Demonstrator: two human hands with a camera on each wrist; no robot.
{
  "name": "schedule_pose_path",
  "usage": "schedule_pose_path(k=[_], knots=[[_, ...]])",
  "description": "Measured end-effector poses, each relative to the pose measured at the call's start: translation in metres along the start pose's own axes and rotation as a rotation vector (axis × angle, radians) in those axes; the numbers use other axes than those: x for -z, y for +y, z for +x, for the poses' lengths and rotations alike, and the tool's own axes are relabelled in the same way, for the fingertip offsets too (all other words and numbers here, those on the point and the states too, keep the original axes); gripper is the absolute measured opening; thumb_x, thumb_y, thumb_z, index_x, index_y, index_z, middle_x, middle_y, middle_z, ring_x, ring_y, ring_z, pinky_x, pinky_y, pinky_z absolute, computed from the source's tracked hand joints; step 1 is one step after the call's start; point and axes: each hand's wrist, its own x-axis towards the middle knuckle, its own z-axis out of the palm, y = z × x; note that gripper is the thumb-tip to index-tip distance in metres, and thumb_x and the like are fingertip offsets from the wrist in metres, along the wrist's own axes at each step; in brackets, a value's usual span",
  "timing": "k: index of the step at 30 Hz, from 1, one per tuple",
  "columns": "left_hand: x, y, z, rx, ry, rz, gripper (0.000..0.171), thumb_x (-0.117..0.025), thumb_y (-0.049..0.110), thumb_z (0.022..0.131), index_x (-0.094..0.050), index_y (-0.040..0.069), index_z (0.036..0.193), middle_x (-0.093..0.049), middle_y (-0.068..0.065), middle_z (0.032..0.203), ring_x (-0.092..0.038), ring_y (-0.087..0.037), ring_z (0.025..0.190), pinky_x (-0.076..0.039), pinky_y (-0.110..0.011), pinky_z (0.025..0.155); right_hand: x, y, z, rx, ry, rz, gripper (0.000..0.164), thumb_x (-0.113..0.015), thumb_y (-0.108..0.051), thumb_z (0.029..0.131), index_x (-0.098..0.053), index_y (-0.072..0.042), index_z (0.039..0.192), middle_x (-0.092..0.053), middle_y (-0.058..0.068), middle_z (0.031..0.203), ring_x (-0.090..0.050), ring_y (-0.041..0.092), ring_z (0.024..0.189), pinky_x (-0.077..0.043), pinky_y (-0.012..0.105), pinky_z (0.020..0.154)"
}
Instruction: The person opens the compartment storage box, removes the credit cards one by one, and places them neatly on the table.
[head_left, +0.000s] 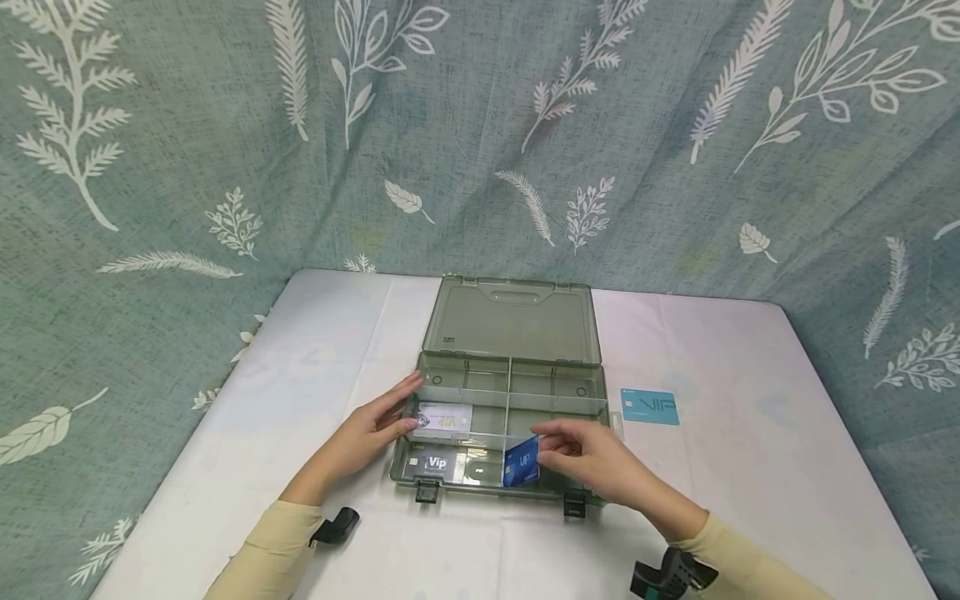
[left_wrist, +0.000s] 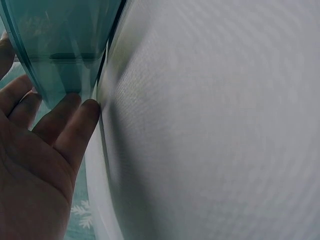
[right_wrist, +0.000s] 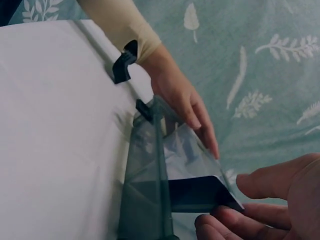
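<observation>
Right hand: narrow, thumb and fingers about edge of blue card, tilted in front part of open box. Left hand: fingers extended, touching box's left side.

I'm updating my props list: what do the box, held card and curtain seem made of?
Box: likely hard plastic, glossy; see-through walls and reflections suggest it.
Held card: probably smooth plastic, possibly coated board; its edges look straight.
Curtain: apparently matte woven fabric, with folds and linen-like texture.

left hand: at box's left side | right hand: blue card
</observation>
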Motion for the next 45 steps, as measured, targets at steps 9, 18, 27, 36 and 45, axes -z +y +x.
schedule_pose_path(k=[9,18,27,36,45], knots=[[-0.0001,0.0,-0.0004,0.001,0.003,0.011,0.066,-0.064,0.027,0.102,-0.036,0.011,0.159,-0.023,-0.004,0.168,-0.026,-0.024,0.152,-0.03,-0.027,0.12,-0.0097,0.0026,0.0057,-0.025,-0.012,-0.022,0.042,-0.074,-0.024,0.095,-0.067,0.001,0.129,-0.072,0.002,0.104,-0.067,0.017,0.094,-0.059,0.024,0.078],[-0.0003,-0.0028,-0.0003,0.008,0.004,0.013,0.066,-0.063,0.028,0.102,-0.036,0.012,0.159,-0.022,-0.004,0.169,-0.025,-0.024,0.153,-0.027,-0.018,0.118,-0.0106,0.0017,0.0061,-0.035,-0.039,0.042,0.043,-0.074,-0.022,0.095,-0.064,0.0,0.132,-0.075,0.002,0.094,-0.071,0.016,0.085,-0.06,0.025,0.07],[-0.0003,-0.0027,-0.0003,0.012,0.006,0.013,0.066,-0.064,0.029,0.102,-0.036,0.012,0.159,-0.023,-0.004,0.168,-0.025,-0.023,0.153,-0.026,-0.015,0.117,-0.0108,0.0024,0.0057,-0.04,-0.049,0.102,0.044,-0.073,-0.018,0.095,-0.062,0.002,0.133,-0.075,0.004,0.091,-0.072,0.018,0.079,-0.064,0.029,0.069],[-0.0002,-0.0018,-0.0002,0.013,0.003,0.009,0.067,-0.064,0.03,0.102,-0.036,0.012,0.159,-0.022,-0.003,0.169,-0.026,-0.024,0.152,-0.029,-0.025,0.119,-0.0089,0.0039,0.003,-0.052,-0.048,0.09,0.045,-0.073,-0.019,0.095,-0.061,0.004,0.132,-0.071,0.002,0.087,-0.071,0.016,0.078,-0.063,0.028,0.069],[-0.0005,-0.0016,0.0004,0.015,0.006,0.011,0.066,-0.064,0.029,0.101,-0.036,0.012,0.159,-0.023,-0.002,0.168,-0.026,-0.023,0.152,-0.03,-0.026,0.119,-0.0025,0.0069,-0.0016,-0.079,-0.038,0.105,0.045,-0.074,-0.012,0.094,-0.061,0.006,0.132,-0.069,0.004,0.083,-0.069,0.019,0.075,-0.063,0.029,0.067]])
